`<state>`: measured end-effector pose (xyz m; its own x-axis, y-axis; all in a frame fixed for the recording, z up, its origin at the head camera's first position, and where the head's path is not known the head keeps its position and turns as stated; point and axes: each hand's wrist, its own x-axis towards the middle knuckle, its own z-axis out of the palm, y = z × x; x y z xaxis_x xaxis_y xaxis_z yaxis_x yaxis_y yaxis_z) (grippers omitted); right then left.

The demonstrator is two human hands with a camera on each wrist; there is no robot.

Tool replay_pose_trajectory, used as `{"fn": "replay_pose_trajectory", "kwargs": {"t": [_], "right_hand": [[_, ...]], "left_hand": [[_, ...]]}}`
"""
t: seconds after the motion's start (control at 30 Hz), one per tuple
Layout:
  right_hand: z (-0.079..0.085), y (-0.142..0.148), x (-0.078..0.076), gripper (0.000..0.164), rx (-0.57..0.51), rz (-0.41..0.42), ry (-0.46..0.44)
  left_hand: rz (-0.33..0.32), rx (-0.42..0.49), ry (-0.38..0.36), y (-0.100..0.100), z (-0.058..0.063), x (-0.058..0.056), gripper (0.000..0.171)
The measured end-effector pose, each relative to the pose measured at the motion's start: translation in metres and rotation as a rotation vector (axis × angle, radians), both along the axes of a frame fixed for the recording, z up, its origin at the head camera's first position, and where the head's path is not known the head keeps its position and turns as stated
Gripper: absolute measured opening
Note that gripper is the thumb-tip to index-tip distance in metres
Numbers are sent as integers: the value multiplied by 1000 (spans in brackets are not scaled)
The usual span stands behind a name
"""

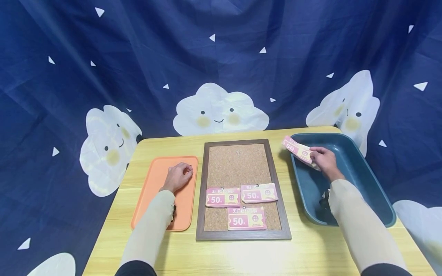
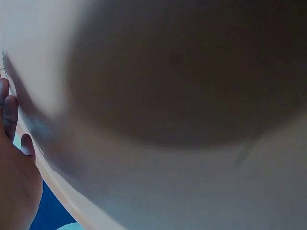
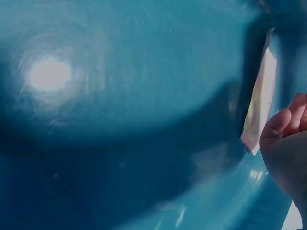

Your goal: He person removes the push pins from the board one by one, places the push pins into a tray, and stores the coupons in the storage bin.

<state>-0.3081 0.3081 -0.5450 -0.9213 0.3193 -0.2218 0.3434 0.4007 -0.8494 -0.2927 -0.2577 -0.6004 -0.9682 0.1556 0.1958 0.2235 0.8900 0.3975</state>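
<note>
My left hand [image 1: 178, 176] is over the orange tray [image 1: 159, 180], thumb and forefinger brought together in a pinch. A small dark pushpin [image 1: 190, 165] shows right at those fingertips; in the left wrist view only part of the hand [image 2: 19, 177] appears. At the far left rim of the dark teal bin [image 1: 366, 180], my right hand [image 1: 324, 161] pinches a pink paper coupon [image 1: 297, 149] marked 50 by one end. The coupon tilts over the rim. Seen edge-on in the right wrist view, the coupon [image 3: 261, 96] sits beside the thumb.
Between tray and bin lies a brown-framed cork board [image 1: 238, 165]. Three similar coupons are pinned low on it: a left one [image 1: 222, 198], a right one [image 1: 259, 193] and a bottom one [image 1: 246, 219]. Behind the wooden table [image 1: 248, 257] hangs a blue curtain [image 1: 145, 69] with clouds.
</note>
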Motion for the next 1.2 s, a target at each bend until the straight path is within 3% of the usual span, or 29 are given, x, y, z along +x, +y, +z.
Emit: {"fn": "replay_pose_trajectory", "kwargs": {"t": [0.43, 0.6, 1.0, 1.2], "right_hand": [[-11, 9, 5, 41, -21, 19, -60], [-13, 11, 10, 42, 58, 23, -66], [-17, 18, 16, 43, 271, 89, -173], [-16, 16, 18, 36, 405, 105, -93]], "left_hand": [[12, 0, 14, 1, -2, 1, 12], [19, 7, -7, 4, 1, 2, 13], [22, 15, -8, 2, -1, 1, 14], [20, 17, -8, 1, -1, 1, 16]]}}
